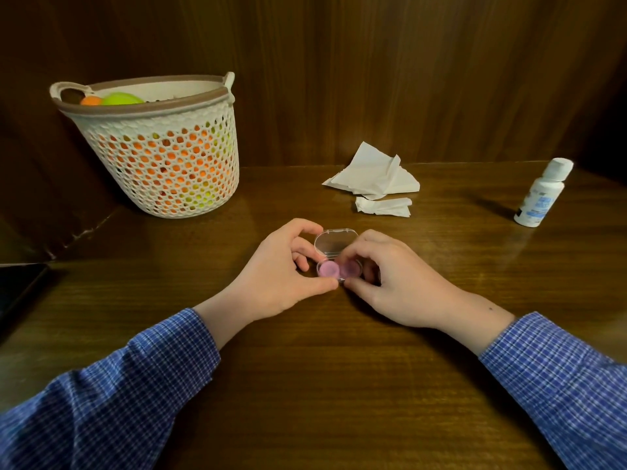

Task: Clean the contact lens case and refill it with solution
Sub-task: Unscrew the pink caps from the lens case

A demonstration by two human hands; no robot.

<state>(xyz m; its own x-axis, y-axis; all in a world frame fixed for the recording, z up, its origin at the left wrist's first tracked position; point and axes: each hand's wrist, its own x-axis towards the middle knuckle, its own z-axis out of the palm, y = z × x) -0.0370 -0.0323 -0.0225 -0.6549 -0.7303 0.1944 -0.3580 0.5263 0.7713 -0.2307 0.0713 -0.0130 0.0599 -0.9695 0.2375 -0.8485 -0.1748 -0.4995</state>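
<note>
Now, from the left: a basket (163,154) stands on the desk (322,368). In the middle, the left hand (281,276) and right hand (390,283) both pinch the open case (337,262) with curled fingers (305,249). Behind lie tissues (376,178), and the bottle (543,195) stands far right.

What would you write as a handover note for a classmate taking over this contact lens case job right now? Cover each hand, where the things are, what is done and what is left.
Left hand: pinches the left end of the contact lens case.
Right hand: fingers curled round the case's right end, over the right pink cap.
Case: on the table between both hands, clear lid open; both pink caps look in place.
Solution bottle: upright, capped, far right, untouched.
Tissues: crumpled, behind the case.
Done: lid opened.
Left: uncap, clean, wipe, refill, close.
</note>
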